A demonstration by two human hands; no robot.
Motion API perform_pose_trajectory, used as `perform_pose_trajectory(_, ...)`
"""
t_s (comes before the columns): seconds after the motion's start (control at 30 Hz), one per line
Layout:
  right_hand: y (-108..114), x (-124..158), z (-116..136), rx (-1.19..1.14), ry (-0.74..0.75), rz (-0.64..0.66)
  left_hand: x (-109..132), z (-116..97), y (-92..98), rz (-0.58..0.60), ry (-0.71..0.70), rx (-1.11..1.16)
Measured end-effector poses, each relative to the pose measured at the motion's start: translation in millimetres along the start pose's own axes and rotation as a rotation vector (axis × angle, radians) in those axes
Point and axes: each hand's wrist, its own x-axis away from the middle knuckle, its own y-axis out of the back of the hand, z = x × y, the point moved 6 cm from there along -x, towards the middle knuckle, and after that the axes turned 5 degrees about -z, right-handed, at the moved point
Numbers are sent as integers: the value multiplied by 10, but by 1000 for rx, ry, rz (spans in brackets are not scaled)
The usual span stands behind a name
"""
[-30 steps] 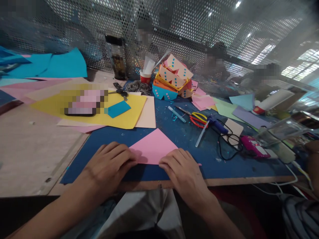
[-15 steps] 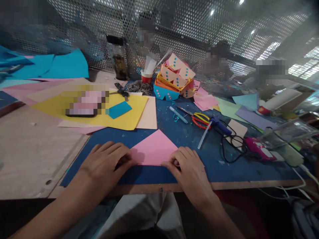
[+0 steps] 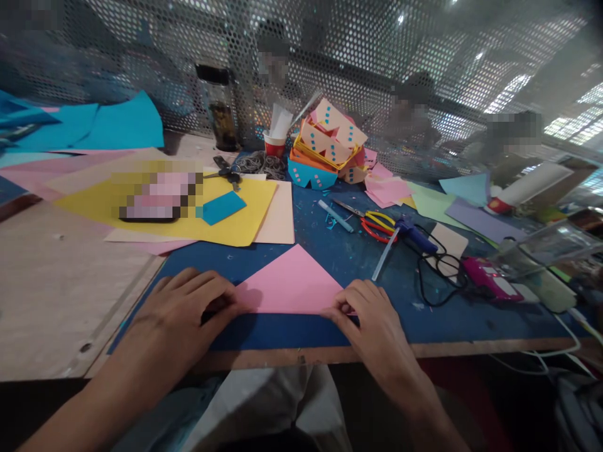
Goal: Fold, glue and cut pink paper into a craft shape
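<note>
A sheet of pink paper (image 3: 292,282), folded into a triangle, lies on the blue tabletop before me with its point facing away. My left hand (image 3: 193,307) is closed at the triangle's left corner, thumb and fingers pressed together along the near folded edge. At the right end of that same edge, my right hand (image 3: 372,320) pinches the paper between thumb and curled fingers. Both outer corners of the triangle are partly hidden by the hands.
Yellow paper (image 3: 249,226) with a phone (image 3: 160,194) lies left. Behind stand decorated paper baskets (image 3: 313,176) and a dark-lidded bottle (image 3: 223,119). Scissors (image 3: 379,226), a blue glue gun (image 3: 414,235) with a black cord and a magenta device (image 3: 490,279) sit right.
My hands have slid apart along the near edge, left hand leftward and right hand rightward. More of the pink triangle's folded edge shows between them.
</note>
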Motion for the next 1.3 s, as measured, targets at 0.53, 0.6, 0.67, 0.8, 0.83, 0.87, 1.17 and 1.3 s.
perform_pose_trajectory(0.53,131,104,-276,35,-72,-38,-30,-6,138,-34,-60,-36)
perform_pose_trajectory(0.6,126,107,-297,27,-101,-39,-28,4,125,-19,-55,-40)
perform_pose_trajectory(0.67,124,113,-307,18,-114,-37,-14,24,114,-16,-35,-41)
perform_pose_trajectory(0.8,137,133,-317,25,-131,-38,31,69,108,-41,35,-28)
perform_pose_trajectory(0.83,142,137,-319,28,-136,-41,39,77,105,-44,50,-27)
perform_pose_trajectory(0.87,146,140,-321,30,-141,-46,44,82,105,-50,63,-28)
perform_pose_trajectory(1.17,159,164,-352,33,-154,-71,65,100,80,-5,116,-8)
perform_pose_trajectory(1.3,165,178,-371,14,-155,-76,94,192,63,80,255,-48)
